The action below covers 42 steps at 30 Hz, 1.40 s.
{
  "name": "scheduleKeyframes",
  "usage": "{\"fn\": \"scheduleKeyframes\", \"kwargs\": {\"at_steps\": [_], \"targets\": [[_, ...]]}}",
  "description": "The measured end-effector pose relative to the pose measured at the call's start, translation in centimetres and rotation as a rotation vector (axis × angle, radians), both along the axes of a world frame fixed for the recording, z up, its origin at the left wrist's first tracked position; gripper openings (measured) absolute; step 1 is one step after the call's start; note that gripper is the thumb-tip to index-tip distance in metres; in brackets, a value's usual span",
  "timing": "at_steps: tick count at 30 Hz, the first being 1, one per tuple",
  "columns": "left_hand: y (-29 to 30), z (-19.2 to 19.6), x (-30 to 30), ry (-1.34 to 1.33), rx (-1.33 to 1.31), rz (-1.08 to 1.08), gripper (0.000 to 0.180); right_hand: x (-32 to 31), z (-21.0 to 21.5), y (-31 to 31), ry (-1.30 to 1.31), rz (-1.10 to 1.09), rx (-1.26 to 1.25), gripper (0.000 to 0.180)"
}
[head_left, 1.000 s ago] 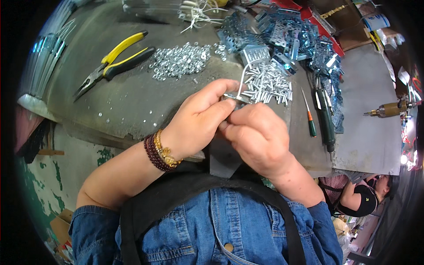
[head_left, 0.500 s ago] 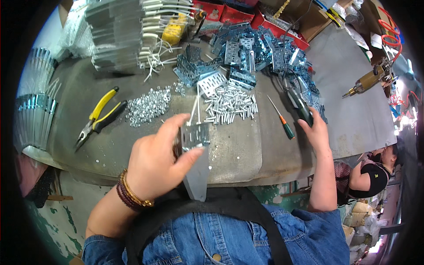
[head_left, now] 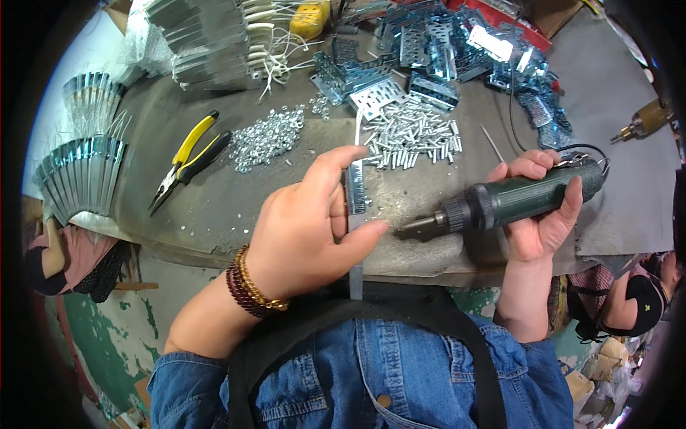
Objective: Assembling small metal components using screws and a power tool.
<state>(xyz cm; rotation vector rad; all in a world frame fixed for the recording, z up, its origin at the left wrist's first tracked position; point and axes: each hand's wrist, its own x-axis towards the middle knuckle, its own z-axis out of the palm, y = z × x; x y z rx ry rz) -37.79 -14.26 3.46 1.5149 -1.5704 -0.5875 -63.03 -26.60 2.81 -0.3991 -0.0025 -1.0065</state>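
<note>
My left hand (head_left: 307, 236) grips a narrow metal bracket (head_left: 354, 196) edge-on, thumb and fingers pinching it above the near edge of the workbench (head_left: 214, 214). My right hand (head_left: 539, 214) is wrapped around a dark green electric screwdriver (head_left: 514, 200), held level with its black tip pointing left at the bracket, a short gap from my left thumb. Just beyond the bracket lies a heap of silver bolts (head_left: 411, 136). A pile of small nuts (head_left: 268, 136) sits to the left of it.
Yellow-handled pliers (head_left: 189, 157) lie at the left of the bench. Blue-grey perforated brackets (head_left: 443, 57) are heaped at the back, stacked metal plates (head_left: 207, 43) at back left, fanned metal strips (head_left: 82, 175) at the left edge. A drill (head_left: 643, 121) rests at far right. Other people sit low at both sides.
My right hand, which was reaching to the right side of the bench, now holds the green screwdriver and has brought it in toward the bracket. My left hand keeps holding the bracket.
</note>
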Motion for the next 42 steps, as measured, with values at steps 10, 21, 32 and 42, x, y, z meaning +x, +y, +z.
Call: {"fn": "scheduleKeyframes", "kwargs": {"at_steps": [10, 21, 32, 42], "targets": [[-0.7, -1.2, -0.4, -0.023, 0.017, 0.001, 0.066, 2.1, -2.9, 0.0, -0.075, -0.103, 0.162, 0.044], [-0.2, -1.1, 0.1, 0.035, 0.033, -0.03, 0.065, 2.6, -4.0, 0.5, -0.046, -0.071, 0.046, 0.04], [-2.9, -2.2, 10.1, -0.679, -0.152, 0.083, 0.009, 2.4, -4.3, 0.6, -0.024, -0.074, 0.024, 0.054], [-3.9, -0.9, 9.4, -1.071, -0.207, -0.084, 0.016, 2.8, -4.4, 0.8, -0.013, -0.076, 0.022, 0.054]]}}
